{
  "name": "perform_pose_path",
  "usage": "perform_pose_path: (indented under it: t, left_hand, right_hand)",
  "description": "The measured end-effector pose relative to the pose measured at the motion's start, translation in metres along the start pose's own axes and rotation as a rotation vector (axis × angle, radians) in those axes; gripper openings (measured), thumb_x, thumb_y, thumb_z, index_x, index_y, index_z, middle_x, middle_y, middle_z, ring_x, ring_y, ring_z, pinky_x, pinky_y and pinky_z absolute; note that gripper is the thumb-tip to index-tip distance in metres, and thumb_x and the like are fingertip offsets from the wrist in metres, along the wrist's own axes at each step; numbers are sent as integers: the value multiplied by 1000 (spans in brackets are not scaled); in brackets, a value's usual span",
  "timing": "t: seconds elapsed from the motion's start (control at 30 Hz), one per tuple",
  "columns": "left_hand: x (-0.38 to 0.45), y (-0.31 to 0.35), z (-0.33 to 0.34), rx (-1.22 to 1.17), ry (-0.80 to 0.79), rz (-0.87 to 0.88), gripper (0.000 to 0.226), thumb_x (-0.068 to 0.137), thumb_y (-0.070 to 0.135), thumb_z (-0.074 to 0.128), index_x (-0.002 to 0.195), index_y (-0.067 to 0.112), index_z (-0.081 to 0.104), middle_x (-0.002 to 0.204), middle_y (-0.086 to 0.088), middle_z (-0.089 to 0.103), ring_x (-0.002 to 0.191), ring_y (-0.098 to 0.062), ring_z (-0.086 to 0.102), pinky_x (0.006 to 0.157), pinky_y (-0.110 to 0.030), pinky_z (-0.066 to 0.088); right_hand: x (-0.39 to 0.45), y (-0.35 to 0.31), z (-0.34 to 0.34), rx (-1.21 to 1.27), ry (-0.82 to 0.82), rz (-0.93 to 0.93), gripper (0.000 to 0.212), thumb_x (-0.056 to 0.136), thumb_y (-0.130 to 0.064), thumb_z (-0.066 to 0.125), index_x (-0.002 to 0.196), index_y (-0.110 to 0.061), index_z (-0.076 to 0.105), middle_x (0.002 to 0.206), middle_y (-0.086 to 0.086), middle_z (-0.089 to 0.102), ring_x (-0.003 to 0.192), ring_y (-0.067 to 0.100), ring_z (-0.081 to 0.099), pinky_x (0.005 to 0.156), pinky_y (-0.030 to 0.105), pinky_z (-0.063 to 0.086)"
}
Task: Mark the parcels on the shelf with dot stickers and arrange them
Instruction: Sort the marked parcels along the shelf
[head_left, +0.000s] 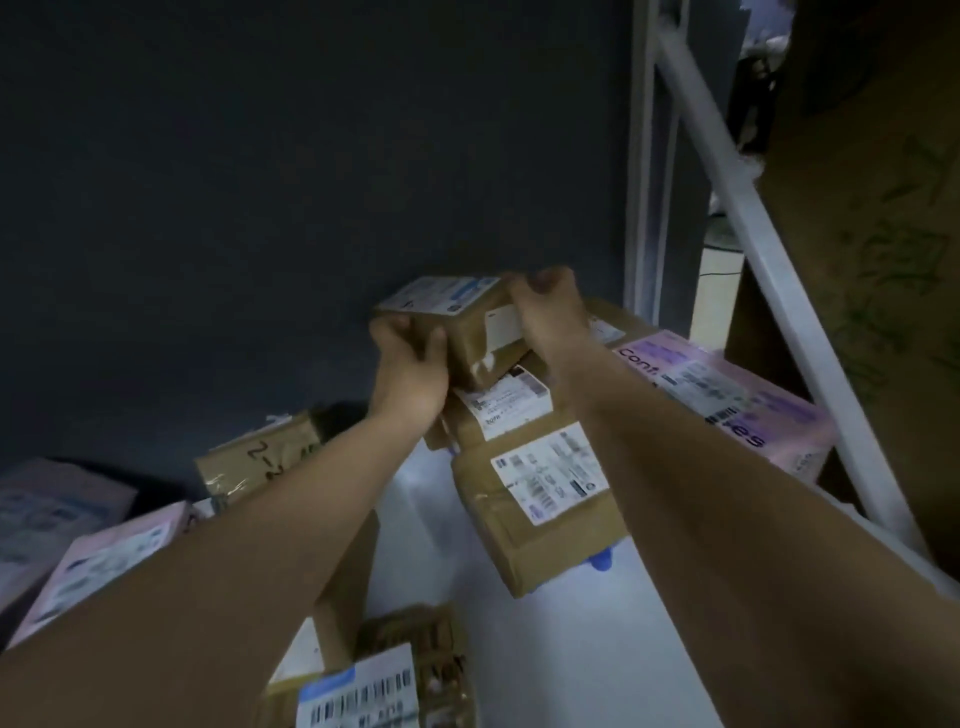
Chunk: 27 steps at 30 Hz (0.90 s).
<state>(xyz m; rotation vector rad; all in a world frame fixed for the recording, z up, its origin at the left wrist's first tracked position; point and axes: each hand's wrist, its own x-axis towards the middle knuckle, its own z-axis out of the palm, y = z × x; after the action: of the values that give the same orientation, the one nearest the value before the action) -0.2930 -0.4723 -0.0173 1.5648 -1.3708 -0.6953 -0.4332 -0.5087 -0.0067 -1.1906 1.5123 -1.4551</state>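
The parcel (467, 332) I hold is brown with white labels. Beside it lies a pink box (727, 400) with purple lettering, on my white shelf (597, 649) against a dark blue-grey wall (260, 182).

You have one view only, from the camera on your head, wide-angle and bending lines at the edges. It faces forward and down along both forearms onto the white shelf (597, 649), close enough that the arms fill the lower frame. The dark back wall (260, 182) fills the top, the white upright (769, 249) the right.
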Motion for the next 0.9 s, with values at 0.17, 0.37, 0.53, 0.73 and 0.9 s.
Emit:
perform_pose_path:
  t: [0.17, 0.37, 0.53, 0.73, 0.9]
  left_hand:
    - [32, -14, -7, 242, 93, 37, 93, 82, 43, 68, 148, 20, 7, 152, -14, 12, 141, -35, 10, 112, -46, 22]
    - [57, -18, -20, -20, -39, 41, 91, 83, 35, 71, 147, 10, 11, 141, -9, 45, 129, -26, 45, 105, -35, 38]
    - [50, -21, -11, 37, 25, 110, 54, 89, 27, 63, 132, 9, 37, 120, -5, 53, 111, -21, 53, 87, -26, 41]
    - [44, -30, -12, 112, 82, 212, 49, 88, 9, 60, 129, 17, 35, 125, -10, 38, 107, -20, 46, 92, -30, 39]
    - [41, -20, -14, 258, 52, 179, 53, 94, 13, 50, 143, 27, 32, 139, -16, 25, 116, -36, 48, 102, -33, 36]
  right_hand:
    - [4, 5, 10, -285, 46, -265, 89, 75, -66, 63, 144, -23, 26, 148, 4, 24, 135, 24, 24, 108, 43, 31]
    - [15, 13, 1, -267, -85, -293, 80, 75, -23, 78, 137, -21, 29, 127, -2, 35, 115, 16, 41, 95, 32, 42]
    - [25, 14, -5, -207, -25, -300, 45, 87, -10, 62, 122, -27, 40, 114, -5, 54, 94, 9, 57, 76, 27, 51]
    - [22, 17, 18, -435, 63, -361, 46, 86, -13, 65, 125, -21, 43, 128, 5, 46, 111, 22, 52, 97, 38, 47]
    - [11, 10, 35, -444, 110, -299, 62, 87, -10, 64, 139, -14, 30, 132, 14, 47, 118, 28, 51, 96, 36, 44]
